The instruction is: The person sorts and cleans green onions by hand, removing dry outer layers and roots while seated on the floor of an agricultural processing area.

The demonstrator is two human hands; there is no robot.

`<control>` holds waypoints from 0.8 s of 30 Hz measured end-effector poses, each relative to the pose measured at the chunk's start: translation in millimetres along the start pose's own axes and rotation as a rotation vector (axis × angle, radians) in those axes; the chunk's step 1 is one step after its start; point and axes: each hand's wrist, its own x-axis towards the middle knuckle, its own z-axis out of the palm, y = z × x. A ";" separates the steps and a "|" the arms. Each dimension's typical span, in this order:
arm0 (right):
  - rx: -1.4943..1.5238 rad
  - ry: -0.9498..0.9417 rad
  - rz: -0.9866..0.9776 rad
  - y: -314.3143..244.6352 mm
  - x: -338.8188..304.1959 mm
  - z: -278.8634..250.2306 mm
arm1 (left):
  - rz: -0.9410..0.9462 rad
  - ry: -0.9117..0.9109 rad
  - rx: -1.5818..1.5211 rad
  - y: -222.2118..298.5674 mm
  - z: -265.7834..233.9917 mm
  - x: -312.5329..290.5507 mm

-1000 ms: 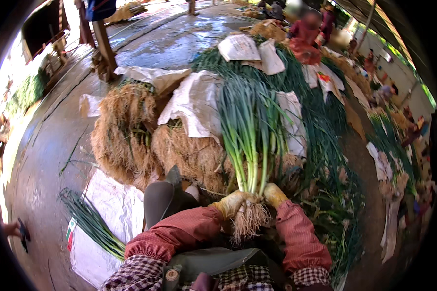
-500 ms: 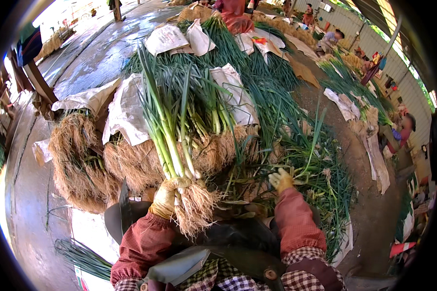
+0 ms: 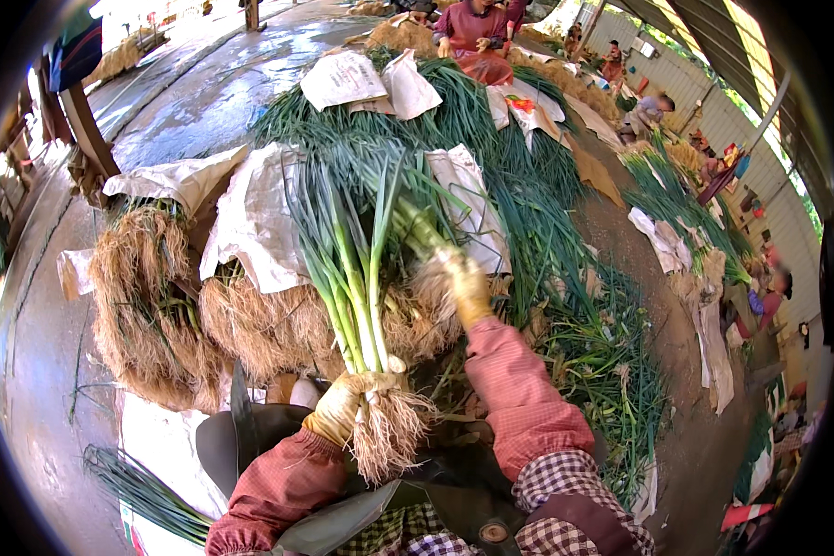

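Observation:
Upright in front of me is a bunch of green onions [image 3: 360,301], long green leaves on top and pale stringy roots hanging below. My left hand [image 3: 347,408], in a yellowish glove, is closed around its white base. My right hand [image 3: 468,289], gloved too and blurred by motion, is at the near pile of green onions [image 3: 310,324]. It seems closed on a few thick stalks [image 3: 419,227], also blurred, that slant up and left from its fingers. Its exact grip is smeared. Brown roots of the pile face me.
White sacks [image 3: 259,218] cover parts of the pile. Loose green leaves and trimmings [image 3: 612,371] lie at the right. Another root bundle [image 3: 144,296] stands at the left, with leaves [image 3: 148,496] near the lower left. A person in red [image 3: 477,42] is beyond the pile; others work at the right.
My right hand has moved from the loose trimmings up and left to the pile, and from open to seemingly closed on stalks. My left hand with its bunch has shifted slightly right and nearer.

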 end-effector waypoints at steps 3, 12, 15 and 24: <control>0.627 0.089 -0.044 -46.8 -20.0 -26.8 | 0.056 0.015 -0.136 -0.8 -9.0 2.9; -0.019 -0.359 -0.062 63.5 -141.7 2.2 | 0.049 0.365 0.231 -18.5 -21.8 31.3; -0.222 -0.628 -0.139 60.2 -154.9 8.4 | 0.051 0.348 0.239 -19.2 -26.2 29.7; -0.789 -0.350 -0.262 -22.4 -73.4 30.5 | 0.041 0.347 0.483 -23.1 -2.0 14.6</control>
